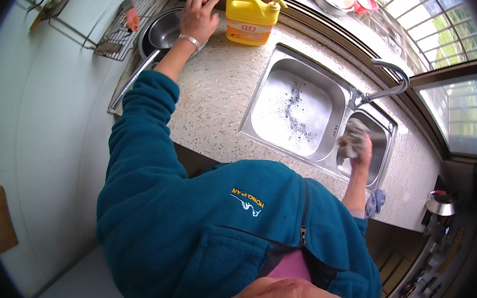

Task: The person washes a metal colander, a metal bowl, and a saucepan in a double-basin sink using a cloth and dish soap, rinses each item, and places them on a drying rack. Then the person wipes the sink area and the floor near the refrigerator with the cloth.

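My left hand [199, 20], its fingers apart, is over the right side of a stack of metal pans [166, 27]; whether it touches them I cannot tell. A yellow pump jug of dish soap [249, 20] stands just right of it by the window. My right hand [365, 150] grips a blurred grey-brown cloth [353, 138] over the small sink basin [375, 161]. Suds and dark specks lie in the large steel basin [331, 114] beside it.
A curved faucet [397, 88] rises behind the basins. A blue cloth [375, 202] hangs at the counter's front edge. Wire racks [122, 21] are on the left wall, and a kettle [441, 206] stands far right.
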A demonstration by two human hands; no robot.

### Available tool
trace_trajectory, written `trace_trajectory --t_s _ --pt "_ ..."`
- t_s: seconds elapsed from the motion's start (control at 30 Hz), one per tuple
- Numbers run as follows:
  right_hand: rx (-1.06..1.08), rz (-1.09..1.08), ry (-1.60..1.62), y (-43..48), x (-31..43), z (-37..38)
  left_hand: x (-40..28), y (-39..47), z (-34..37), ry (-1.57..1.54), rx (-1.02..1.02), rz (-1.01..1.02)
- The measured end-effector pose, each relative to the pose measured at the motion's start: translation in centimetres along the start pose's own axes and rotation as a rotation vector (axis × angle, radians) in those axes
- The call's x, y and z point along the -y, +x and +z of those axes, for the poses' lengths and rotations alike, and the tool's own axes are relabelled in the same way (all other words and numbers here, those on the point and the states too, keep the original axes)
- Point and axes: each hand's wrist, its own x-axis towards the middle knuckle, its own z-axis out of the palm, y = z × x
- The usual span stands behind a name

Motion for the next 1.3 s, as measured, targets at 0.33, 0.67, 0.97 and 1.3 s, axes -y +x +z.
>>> trace_trajectory --t_s 0.33,0.67,0.97,1.3 --pt "0.122 -0.022 0.358 3.2 -2.2 7.6 -4.9 8.0 2.4 -0.194 0.685 0.108" --pt "0.302 -0.069 0.425 6.5 -0.7 25.1 -14.5 -5.7 -8.5 -0.588 0.318 -0.646" --pt "0.229 -0.738 -0.346 0.1 -5.2 31.0 -18.1 -9.7 -10.6 -0.446 0.117 -0.759" --pt "0.571 -0.006 -0.387 1.1 -0.2 25.4 -16.8 -9.8 -10.9 -0.51 0.183 -0.745"
